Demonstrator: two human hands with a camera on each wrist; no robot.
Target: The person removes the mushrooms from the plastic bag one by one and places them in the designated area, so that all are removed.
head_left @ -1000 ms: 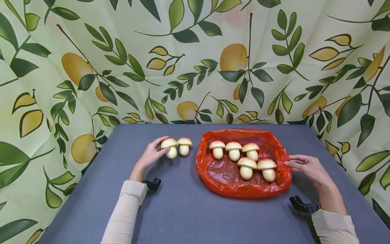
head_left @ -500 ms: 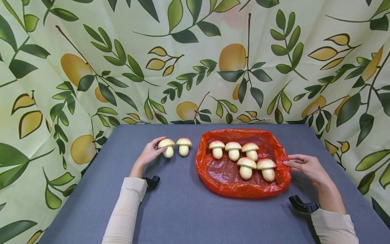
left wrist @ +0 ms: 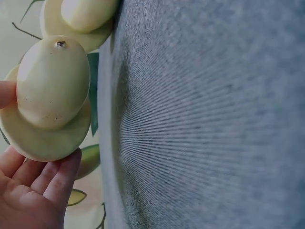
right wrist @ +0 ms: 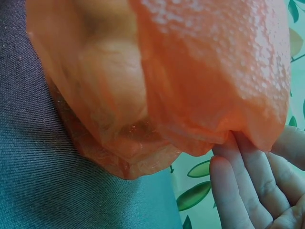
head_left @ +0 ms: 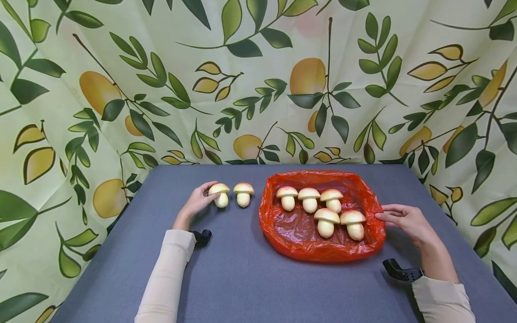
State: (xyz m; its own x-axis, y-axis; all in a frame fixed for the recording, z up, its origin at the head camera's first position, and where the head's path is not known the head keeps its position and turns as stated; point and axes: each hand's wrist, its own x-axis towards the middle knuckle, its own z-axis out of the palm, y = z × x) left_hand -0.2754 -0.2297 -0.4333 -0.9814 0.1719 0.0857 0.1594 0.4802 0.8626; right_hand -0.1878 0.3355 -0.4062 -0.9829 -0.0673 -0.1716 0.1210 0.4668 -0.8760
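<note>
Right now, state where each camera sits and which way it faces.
Head: on the head, facing forward and down at the red bag; left hand, right hand and sleeves show.
Left wrist: on that wrist, facing the held mushroom; left hand only.
Right wrist: on that wrist, facing the red bag; right hand only.
Head and left wrist share the held mushroom.

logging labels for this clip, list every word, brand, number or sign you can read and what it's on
There are none to read on the red bag, the mushrooms, the blue-grey table or the leaf-patterned cloth. Any marking on the black wrist devices would be too small to tell.
</note>
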